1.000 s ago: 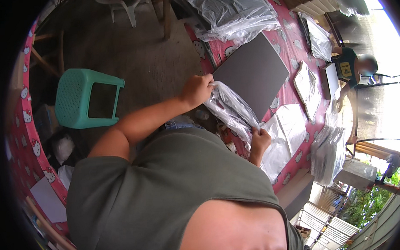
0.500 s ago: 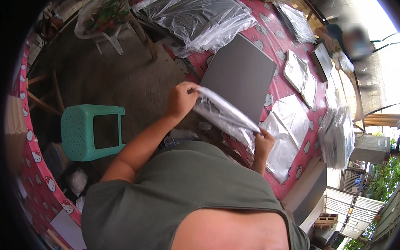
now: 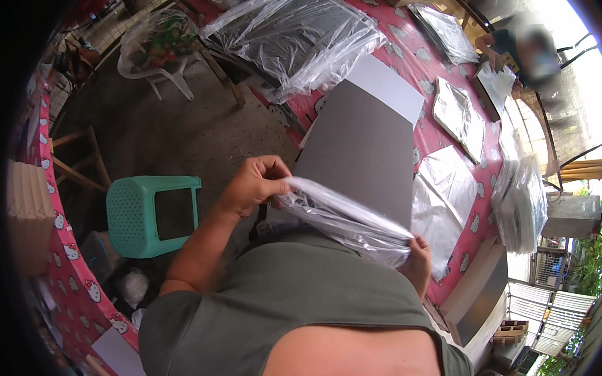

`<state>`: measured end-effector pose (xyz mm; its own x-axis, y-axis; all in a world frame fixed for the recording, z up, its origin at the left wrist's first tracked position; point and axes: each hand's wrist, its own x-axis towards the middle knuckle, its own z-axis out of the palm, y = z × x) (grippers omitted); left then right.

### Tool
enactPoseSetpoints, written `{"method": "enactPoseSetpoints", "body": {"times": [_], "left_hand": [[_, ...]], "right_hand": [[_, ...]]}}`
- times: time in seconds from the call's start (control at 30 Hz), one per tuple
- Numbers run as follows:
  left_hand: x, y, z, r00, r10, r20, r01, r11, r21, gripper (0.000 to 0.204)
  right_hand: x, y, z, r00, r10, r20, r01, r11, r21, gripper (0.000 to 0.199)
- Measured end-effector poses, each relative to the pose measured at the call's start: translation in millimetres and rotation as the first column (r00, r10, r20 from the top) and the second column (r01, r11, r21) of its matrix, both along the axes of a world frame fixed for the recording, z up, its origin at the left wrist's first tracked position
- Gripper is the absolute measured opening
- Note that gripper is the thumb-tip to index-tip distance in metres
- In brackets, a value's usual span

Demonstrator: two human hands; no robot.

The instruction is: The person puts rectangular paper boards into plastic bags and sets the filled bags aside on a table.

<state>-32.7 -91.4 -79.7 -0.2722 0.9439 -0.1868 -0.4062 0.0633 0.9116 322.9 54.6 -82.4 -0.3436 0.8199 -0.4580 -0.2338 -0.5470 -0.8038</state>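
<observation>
A clear plastic sleeve [image 3: 347, 227] is stretched between my two hands, close in front of my body. My left hand [image 3: 251, 186] pinches its left corner between thumb and fingers. At the other corner, my right hand [image 3: 417, 258] grips the plastic edge. Directly beyond lies a large dark grey board [image 3: 356, 146], its near end hidden by the plastic; I cannot tell whether that end is inside the sleeve. From under the board's far end shows a white panel [image 3: 389, 89]. Loose flat plastic sleeves [image 3: 444, 199] lie just right of the board.
The pink patterned table cover [image 3: 422, 141] bears plastic-wrapped panels [image 3: 296, 39] at the far side and a wrapped stack [image 3: 520, 203] at right. A green stool [image 3: 133, 217] and a white chair [image 3: 171, 86] stand left. Another person [image 3: 505, 48] works at the far right.
The grey board has come nearer to me, uncovering the white panel at its far end. Both hands and the plastic sleeve have drawn back toward my body, with the sleeve held wider.
</observation>
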Motion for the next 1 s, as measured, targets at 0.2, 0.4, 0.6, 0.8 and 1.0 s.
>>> {"method": "enactPoseSetpoints", "body": {"times": [0.2, 0.4, 0.6, 0.8, 1.0], "left_hand": [[-28, 62, 118, 0.703, -0.555, 0.444, 0.241, 0.773, 0.587, 0.027], [-96, 259, 130, 0.861, -0.105, 0.498, -0.184, 0.848, 0.498, 0.008], [-75, 224, -41, 0.956, 0.283, 0.082, -0.291, 0.95, 0.115, 0.02], [-71, 199, -48, 0.391, 0.327, -0.861, -0.526, 0.847, 0.083, 0.047], [-68, 192, -3, 0.361, 0.4, -0.842, -0.435, 0.871, 0.227, 0.035]], "right_hand": [[-58, 95, 122, 0.617, -0.635, 0.465, -0.378, 0.279, 0.883, 0.045], [-153, 188, 189, 0.912, -0.303, 0.275, -0.088, 0.511, 0.855, 0.022], [-156, 212, -19, 0.788, -0.064, 0.612, -0.375, 0.739, 0.56, 0.02], [-175, 214, -17, 0.991, -0.01, 0.134, -0.102, 0.588, 0.803, 0.023], [-147, 212, 5, 0.985, -0.047, 0.164, -0.07, 0.768, 0.637, 0.016]]}}
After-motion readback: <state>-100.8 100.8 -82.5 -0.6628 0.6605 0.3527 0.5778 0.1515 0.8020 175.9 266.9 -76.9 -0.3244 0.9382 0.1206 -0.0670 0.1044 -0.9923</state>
